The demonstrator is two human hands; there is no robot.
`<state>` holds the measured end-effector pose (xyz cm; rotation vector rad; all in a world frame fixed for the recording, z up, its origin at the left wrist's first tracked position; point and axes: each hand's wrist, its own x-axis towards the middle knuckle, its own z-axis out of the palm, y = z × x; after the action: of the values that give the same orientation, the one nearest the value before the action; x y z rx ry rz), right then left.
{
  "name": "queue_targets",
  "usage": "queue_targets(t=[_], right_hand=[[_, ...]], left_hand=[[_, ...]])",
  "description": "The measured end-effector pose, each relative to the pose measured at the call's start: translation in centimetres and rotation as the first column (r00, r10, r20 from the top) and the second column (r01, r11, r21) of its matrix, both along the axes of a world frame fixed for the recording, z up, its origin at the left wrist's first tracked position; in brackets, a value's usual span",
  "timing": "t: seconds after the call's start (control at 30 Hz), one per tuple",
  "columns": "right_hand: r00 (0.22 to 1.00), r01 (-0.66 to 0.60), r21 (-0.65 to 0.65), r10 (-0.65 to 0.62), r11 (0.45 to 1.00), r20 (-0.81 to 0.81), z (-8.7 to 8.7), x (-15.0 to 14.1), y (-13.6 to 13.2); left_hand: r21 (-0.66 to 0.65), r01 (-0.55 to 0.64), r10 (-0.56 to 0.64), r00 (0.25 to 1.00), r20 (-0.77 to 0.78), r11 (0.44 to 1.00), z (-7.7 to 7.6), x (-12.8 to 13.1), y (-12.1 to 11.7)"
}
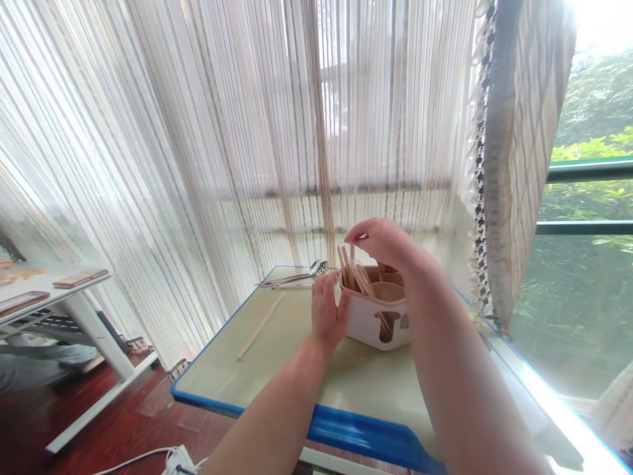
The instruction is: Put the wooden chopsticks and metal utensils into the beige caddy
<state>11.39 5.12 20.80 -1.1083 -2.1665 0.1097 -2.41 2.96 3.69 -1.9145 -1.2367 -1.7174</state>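
Observation:
A white utensil holder (363, 324) with a brown inside and a cut-out in its front stands on the table. Chopsticks (345, 265) lean upright in its left section, beside some in clear wrapping (363, 280). My left hand (327, 307) grips the holder's left side, thumb toward the front. Over the back left of the holder, my right hand (373, 236) pinches the top of a chopstick whose lower end stands among the others. Metal spoons (297, 277) lie behind my left hand. Left of it, a pair of chopsticks (262, 326) rests on the tabletop.
The pale table (212, 369) has a blue edge. Striped sheer curtains (257, 132) hang right behind it. Another table (64, 290) with wooden trays stands at the left. A white power strip (179, 462) with cords is at the bottom, and window rails (588, 171) show at right.

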Motion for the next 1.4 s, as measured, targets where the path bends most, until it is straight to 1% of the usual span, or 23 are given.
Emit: queue_targets(t=[0.1, 0.23, 0.3, 0.5, 0.67, 0.73, 0.83, 0.93, 1.03, 1.2, 1.4], right_hand=[[0.999, -0.006, -0.068, 0.009, 0.998, 0.035, -0.3, -0.3, 0.3], [0.999, -0.031, -0.17, 0.026, 0.985, -0.032, -0.5, -0.7, 0.5], [0.997, -0.045, -0.19, 0.032, 0.981, -0.069, -0.6, -0.7, 0.6], [0.997, -0.01, -0.19, -0.005, 0.982, -0.074, -0.4, -0.8, 0.6], [0.998, 0.024, -0.204, -0.034, 0.979, -0.047, -0.1, -0.7, -0.2], [0.999, 0.011, -0.189, -0.017, 0.982, -0.028, 0.0, -0.5, -0.3], [0.998, -0.059, -0.165, 0.054, 0.985, -0.033, -0.2, -0.4, -0.2], [0.993, -0.119, -0.171, 0.116, 0.978, -0.025, -0.5, -0.5, 0.2], [0.989, -0.141, -0.181, 0.145, 0.973, 0.009, -0.6, -0.7, 0.3], [0.992, -0.105, -0.207, 0.116, 0.973, 0.043, -0.2, -0.9, -0.5], [0.996, -0.042, -0.159, 0.053, 0.986, 0.066, 0.3, -0.7, -1.4]], left_hand=[[-0.02, 0.004, -0.004, 1.0, 0.006, 1.0, -0.1, 0.0, 0.1], [-0.027, 0.004, -0.004, 1.0, -0.002, 1.0, -0.2, 0.1, 0.1], [-0.027, 0.005, -0.005, 1.0, -0.004, 1.0, -0.1, 0.2, 0.1], [-0.007, -0.025, 0.025, 1.0, 0.0, 1.0, -0.1, 0.1, 0.2], [-0.016, -0.007, 0.007, 1.0, -0.015, 1.0, -0.1, 0.0, 0.1], [-0.024, -0.003, 0.003, 1.0, -0.019, 1.0, 0.0, 0.0, 0.0], [-0.031, -0.006, 0.004, 0.999, -0.038, 1.0, 0.2, 0.0, -0.1], [-0.027, -0.006, 0.004, 0.998, -0.058, 1.0, 0.4, 0.0, -0.2], [-0.023, -0.013, 0.012, 0.998, -0.069, 1.0, 0.5, 0.1, -0.3], [-0.025, -0.039, 0.037, 0.997, -0.071, 0.999, 0.5, 0.0, -0.4], [-0.03, -0.043, 0.041, 0.997, -0.058, 0.999, 0.6, 0.0, -0.4]])
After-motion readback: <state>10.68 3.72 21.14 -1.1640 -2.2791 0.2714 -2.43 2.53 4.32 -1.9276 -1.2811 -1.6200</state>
